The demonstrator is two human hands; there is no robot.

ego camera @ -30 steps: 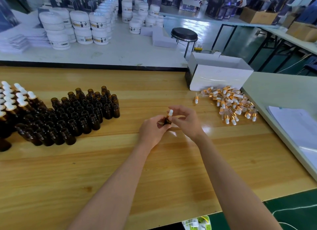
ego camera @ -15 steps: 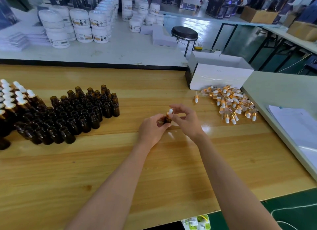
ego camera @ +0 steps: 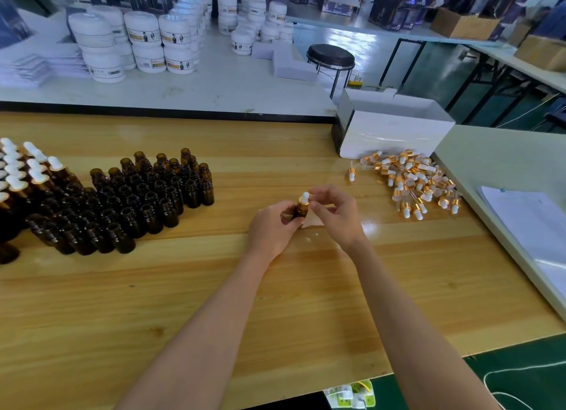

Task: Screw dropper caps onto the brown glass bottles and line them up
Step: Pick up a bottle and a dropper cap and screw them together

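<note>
Table (ego camera: 183, 302): wooden top that carries all the work items.
White box (ego camera: 395, 134): open, at the far right edge of the table.
Open bottles (ego camera: 131, 201): brown glass, standing packed together at left, none with a cap.
Spare caps (ego camera: 413, 186): loose heap just in front of the white box, and one lies apart on its left side.
Capped bottles (ego camera: 18, 177): lined up at the far left edge, touching the open group.
Left hand (ego camera: 272, 226): fingers curled round the body of one bottle, holding it above the table.
Right hand (ego camera: 337, 217): thumb and forefinger closed narrowly on the cap, other fingers curled loosely.
Held bottle (ego camera: 299, 212): upright between both hands, mid-table, well apart from both bottle groups.
Dropper cap (ego camera: 304, 199): seated on the neck of the held bottle, but the thread is hidden, so tightness cannot be told.
Risk, thread: if the cap sits tilted, turning it may cross the thread and leave it loose.
Risk, grip: smooth glass held by its lower body may slip under the twist and drop.
Risk, placement: setting it down among the packed bottles may knock neighbours over.
</note>
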